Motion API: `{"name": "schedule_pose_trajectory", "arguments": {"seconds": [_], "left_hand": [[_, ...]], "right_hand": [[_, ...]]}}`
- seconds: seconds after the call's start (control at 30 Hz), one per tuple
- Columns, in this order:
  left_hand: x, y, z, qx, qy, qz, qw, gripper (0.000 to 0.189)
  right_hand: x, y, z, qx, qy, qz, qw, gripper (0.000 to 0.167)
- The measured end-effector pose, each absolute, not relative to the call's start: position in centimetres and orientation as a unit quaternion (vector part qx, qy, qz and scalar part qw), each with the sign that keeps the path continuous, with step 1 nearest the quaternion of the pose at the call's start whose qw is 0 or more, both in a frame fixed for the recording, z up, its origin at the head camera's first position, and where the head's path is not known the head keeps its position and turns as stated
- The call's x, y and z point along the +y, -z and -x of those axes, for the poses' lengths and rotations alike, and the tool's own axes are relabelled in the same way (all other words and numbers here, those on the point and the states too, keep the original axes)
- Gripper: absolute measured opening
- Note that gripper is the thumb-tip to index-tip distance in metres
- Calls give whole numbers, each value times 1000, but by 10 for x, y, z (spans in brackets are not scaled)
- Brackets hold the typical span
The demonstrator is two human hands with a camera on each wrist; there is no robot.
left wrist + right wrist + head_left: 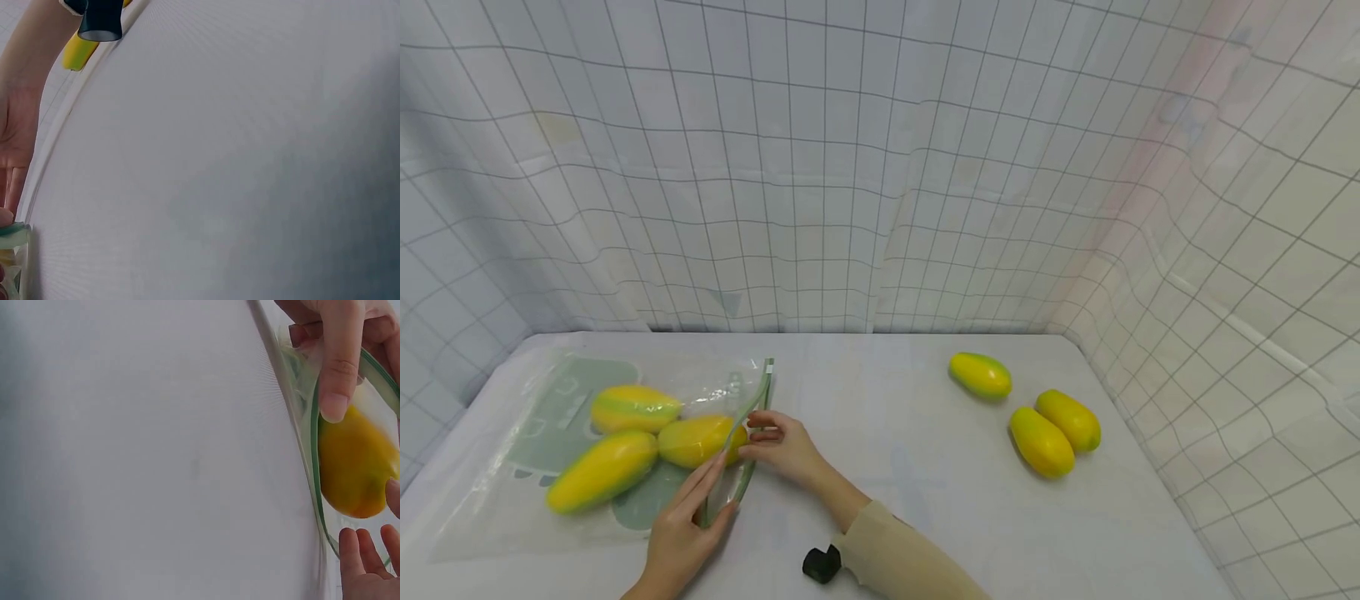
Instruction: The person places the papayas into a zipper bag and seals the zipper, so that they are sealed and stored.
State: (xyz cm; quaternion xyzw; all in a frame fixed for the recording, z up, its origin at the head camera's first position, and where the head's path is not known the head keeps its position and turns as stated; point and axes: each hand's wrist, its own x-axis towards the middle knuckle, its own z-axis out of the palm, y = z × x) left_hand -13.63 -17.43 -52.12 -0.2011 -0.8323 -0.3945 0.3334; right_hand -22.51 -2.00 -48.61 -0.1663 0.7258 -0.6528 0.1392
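Gripping the clear bag (550,425) at the near end of its green-edged mouth with the left hand (681,533), spreading thumb and fingers along the two edges. Reaching to that mouth from the bag's right with the right hand (786,454), bending its fingers loosely, clamping nothing, holding fingertips just beside the nearest yellow-green fruit (692,442); not managing to tell whether touching it. Finding this fruit inside the bag, by the mouth, and two others lying deeper in: the far fruit (634,408) and the near fruit (602,472). Seeing three loose fruits (1042,442) well apart to the bag's right, two lying side by side, one farther back. Resting the bag flat on the white table (887,450), showing the checked curtain (820,208) behind the bag.
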Motion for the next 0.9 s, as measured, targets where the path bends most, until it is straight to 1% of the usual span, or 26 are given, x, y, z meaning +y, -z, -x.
{"name": "schedule_pose_trajectory", "arguments": {"seconds": [0.17,0.37,0.7,0.9], "left_hand": [[-174,520,136,-829,398,205,336,66],[-174,520,136,-831,395,200,337,67],[-174,520,136,-832,395,199,336,67],[-174,523,136,-831,391,200,341,66]], "right_hand": [[-4,484,226,694,692,156,124,48],[26,455,220,672,717,151,106,49],[76,436,221,689,713,129,13,50],[107,429,220,694,712,99,-39,51]]}}
